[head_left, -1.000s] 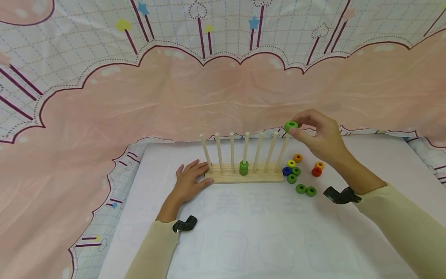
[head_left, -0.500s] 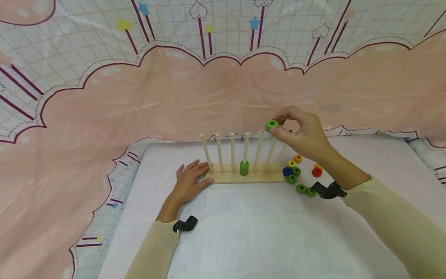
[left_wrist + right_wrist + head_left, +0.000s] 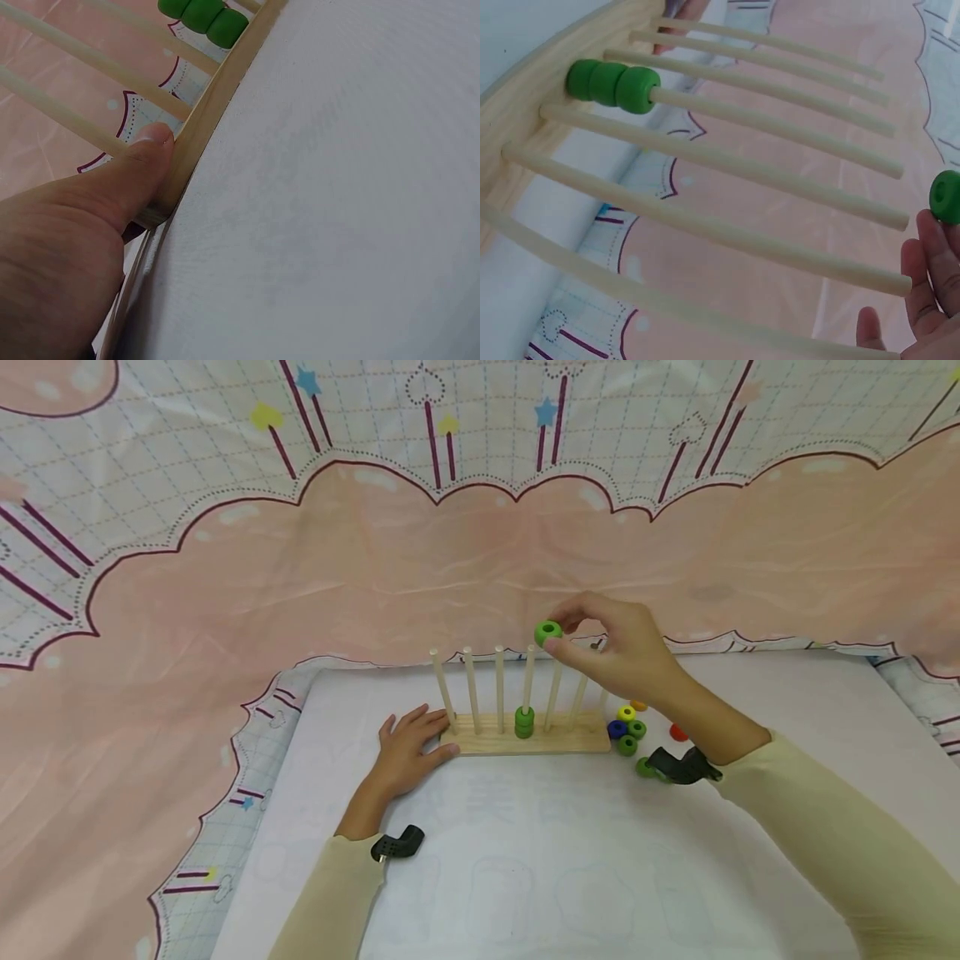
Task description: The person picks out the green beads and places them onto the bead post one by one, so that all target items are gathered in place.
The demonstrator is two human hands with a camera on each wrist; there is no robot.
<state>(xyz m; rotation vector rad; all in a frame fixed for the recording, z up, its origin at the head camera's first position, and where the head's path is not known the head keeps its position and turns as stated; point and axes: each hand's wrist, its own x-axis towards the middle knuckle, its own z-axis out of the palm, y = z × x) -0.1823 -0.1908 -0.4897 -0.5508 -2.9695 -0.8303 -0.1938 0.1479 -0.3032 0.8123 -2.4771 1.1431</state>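
Note:
A wooden bead stand (image 3: 483, 743) with several upright pegs lies on the white table. Its middle peg carries three green beads (image 3: 615, 86), stacked at the bottom. My right hand (image 3: 618, 643) pinches another green bead (image 3: 548, 632) between thumb and fingers, its hole facing up, close to the top of that middle peg and slightly to its right. The held bead is apart from the peg. At the stand's left end rests my left hand (image 3: 408, 752), fingers spread and fairly straight; its thumb (image 3: 142, 165) presses on the base. The tips of its other fingers are hidden in the left wrist view.
Right of the stand lie loose beads: yellow (image 3: 626, 713), blue (image 3: 617, 729), several green (image 3: 627, 745), a red (image 3: 678, 732) and a partly covered orange (image 3: 638, 704). My right forearm hangs over some. A pink patterned cloth (image 3: 450, 568) rises behind the table.
My right hand has moved left with the green bead, from above the rightmost peg to near the middle peg's top. The left hand and the stand have stayed put.

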